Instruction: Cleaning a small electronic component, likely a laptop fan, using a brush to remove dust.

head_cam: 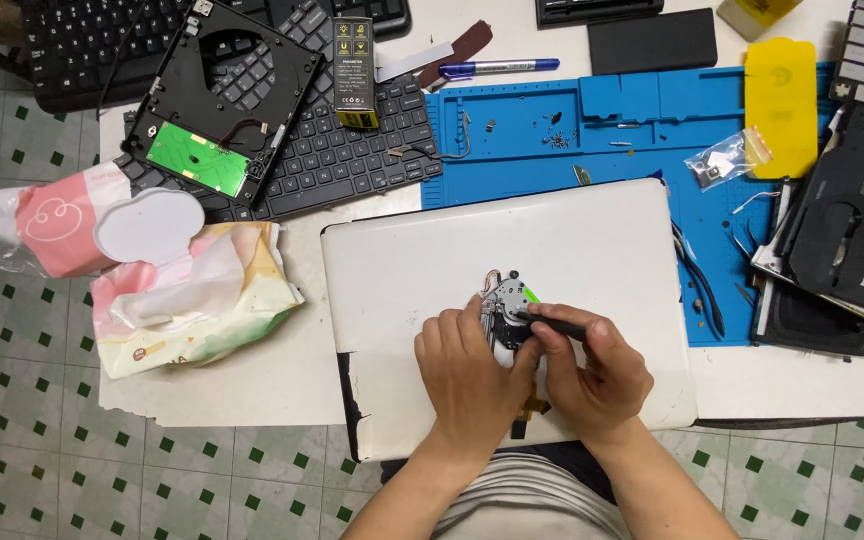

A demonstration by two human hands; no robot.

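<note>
While the left hand (470, 372) steadies a small mechanism (508, 305) mid-laptop (592, 240), right hand (592, 372) grasps a screwdriver (552, 322).

Three keyboards (332, 150) (one at far right), two wipe packs (187, 300), one pen (500, 68).

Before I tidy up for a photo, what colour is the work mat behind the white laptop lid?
The work mat is bright blue, clearest in the head view.

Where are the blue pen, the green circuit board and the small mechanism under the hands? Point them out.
blue pen (500, 68), head view, middle of its barrel.
green circuit board (196, 158), head view, centre of the board's face.
small mechanism (509, 296), head view, its grey metal top above the fingers.
</note>
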